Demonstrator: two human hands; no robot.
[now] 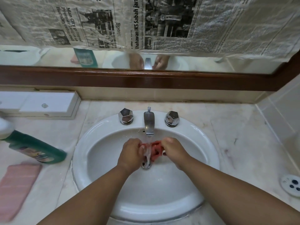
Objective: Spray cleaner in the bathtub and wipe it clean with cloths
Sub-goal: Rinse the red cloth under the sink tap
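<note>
Both forearms reach forward over the sink; the left hand and right hand meet in the bowl under the tap, each with its fingers curled around an end of a bunched red cloth; water runs from the spout onto the cloth, between the hands, and falls to the drain below; a chrome knob sits on either side of the tap. On the counter left of the sink are a green bottle with a white cap and, nearer, a folded pink cloth, just beside it; a white box lies against the back wall behind them; a round white fitting shows at the right edge. Behind the sink, a wood-framed mirror is largely covered by newspaper; its bare lower strip reflects the bottle, tap and hands.
</note>
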